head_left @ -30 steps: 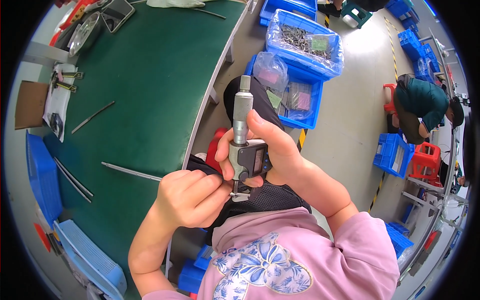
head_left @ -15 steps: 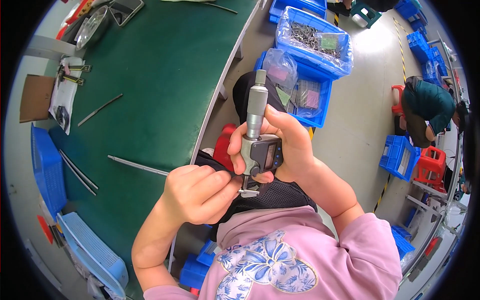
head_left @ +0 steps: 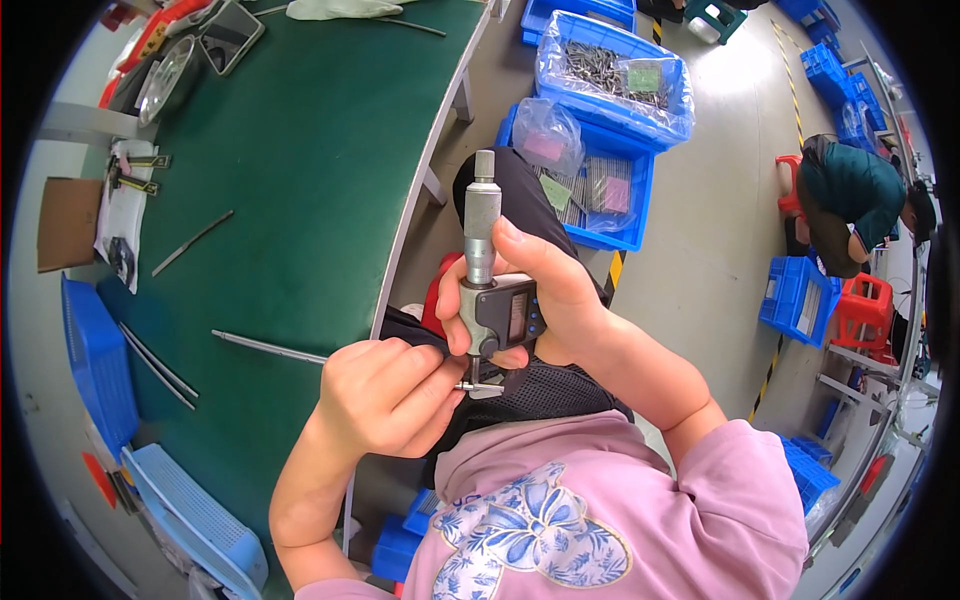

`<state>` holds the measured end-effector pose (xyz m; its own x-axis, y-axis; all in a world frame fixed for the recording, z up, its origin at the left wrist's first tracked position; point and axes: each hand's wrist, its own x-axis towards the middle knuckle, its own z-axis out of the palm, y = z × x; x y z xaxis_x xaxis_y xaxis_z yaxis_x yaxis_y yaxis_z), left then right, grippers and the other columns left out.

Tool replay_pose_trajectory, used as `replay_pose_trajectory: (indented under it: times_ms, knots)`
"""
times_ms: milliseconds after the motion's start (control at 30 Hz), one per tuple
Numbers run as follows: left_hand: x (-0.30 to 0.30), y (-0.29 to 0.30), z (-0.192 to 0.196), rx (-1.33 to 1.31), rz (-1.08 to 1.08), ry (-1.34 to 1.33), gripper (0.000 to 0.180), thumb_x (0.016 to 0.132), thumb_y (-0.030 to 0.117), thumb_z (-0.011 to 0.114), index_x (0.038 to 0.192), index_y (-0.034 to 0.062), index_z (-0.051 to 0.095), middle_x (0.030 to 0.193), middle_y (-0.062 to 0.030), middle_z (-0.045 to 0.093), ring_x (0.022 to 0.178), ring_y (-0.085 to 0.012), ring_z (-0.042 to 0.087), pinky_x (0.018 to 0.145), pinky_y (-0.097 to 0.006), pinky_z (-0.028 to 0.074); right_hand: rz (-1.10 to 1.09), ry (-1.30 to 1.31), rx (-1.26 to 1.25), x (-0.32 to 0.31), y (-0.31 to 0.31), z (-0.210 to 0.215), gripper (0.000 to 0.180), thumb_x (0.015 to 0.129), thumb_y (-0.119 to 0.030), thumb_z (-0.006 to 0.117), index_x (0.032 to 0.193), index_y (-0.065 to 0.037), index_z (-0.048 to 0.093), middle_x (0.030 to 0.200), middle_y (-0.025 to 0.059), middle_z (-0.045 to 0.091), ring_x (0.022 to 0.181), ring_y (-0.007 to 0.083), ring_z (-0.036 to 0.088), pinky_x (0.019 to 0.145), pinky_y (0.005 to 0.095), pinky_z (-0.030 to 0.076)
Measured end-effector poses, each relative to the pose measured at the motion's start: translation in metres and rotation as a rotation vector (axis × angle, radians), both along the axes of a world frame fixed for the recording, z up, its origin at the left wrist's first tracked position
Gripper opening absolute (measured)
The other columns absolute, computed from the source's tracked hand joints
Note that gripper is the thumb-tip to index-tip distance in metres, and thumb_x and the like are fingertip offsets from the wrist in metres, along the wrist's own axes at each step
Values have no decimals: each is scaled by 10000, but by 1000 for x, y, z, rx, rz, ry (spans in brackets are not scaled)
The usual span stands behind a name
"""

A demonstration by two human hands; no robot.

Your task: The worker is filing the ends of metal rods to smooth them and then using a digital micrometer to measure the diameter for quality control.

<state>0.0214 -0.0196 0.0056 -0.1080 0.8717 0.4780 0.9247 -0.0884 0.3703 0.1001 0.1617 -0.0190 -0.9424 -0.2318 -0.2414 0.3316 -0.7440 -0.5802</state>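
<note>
My right hand (head_left: pixel 565 290) is wrapped round a digital micrometer (head_left: pixel 483 215), its thimble pointing away from me and its small display facing up. The fingers of my left hand (head_left: pixel 385 395) are closed on a thin metal rod (head_left: pixel 268 346). One stretch of the rod reaches left over the green table, while its other end pokes out by the micrometer's jaws, just above my lap. Whether the jaws touch the rod I cannot tell.
On the green table (head_left: pixel 300 200) lie a short rod (head_left: pixel 192 243), two thin curved rods (head_left: pixel 157 365) and a glove (head_left: pixel 340 8). Blue baskets (head_left: pixel 195 520) line its left side. Blue crates (head_left: pixel 640 215) of metal parts stand right of it. A person (head_left: pixel 855 195) sits bent over at far right.
The micrometer in my right hand has shifted left, closer to my left hand. My left hand keeps its hold on the rod. The whole view has moved slightly.
</note>
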Motion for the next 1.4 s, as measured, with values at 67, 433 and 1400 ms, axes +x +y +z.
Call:
replay_pose_trajectory:
  times_ms: [67, 433, 1400]
  knots:
    - [0, 0, 0, -7, 4, -6, 255, 535, 117, 694, 776, 40, 663, 737, -17, 551, 520, -147, 500, 449, -266, 405, 1, 14, 11, 0, 0, 0, 732, 903, -647, 306, 949, 18, 608, 782, 165, 631, 422, 141, 474, 364, 224, 372]
    - [-2, 2, 4, 24, -21, 28, 255, 531, 119, 691, 772, 41, 661, 736, -16, 552, 500, -131, 499, 433, -255, 395, 2, 20, -133, -1, 2, -3, 735, 935, -592, 260, 966, 58, 602, 791, 199, 623, 414, 155, 477, 366, 230, 390]
    - [-4, 10, -10, 52, 161, 127, 222, 627, 100, 711, 845, 65, 683, 760, -14, 591, 614, -162, 586, 492, -279, 442, -186, 133, 579, -65, 54, 44, 344, 851, -269, 496, 1064, 1, 511, 777, 127, 605, 430, 144, 522, 369, 237, 417]
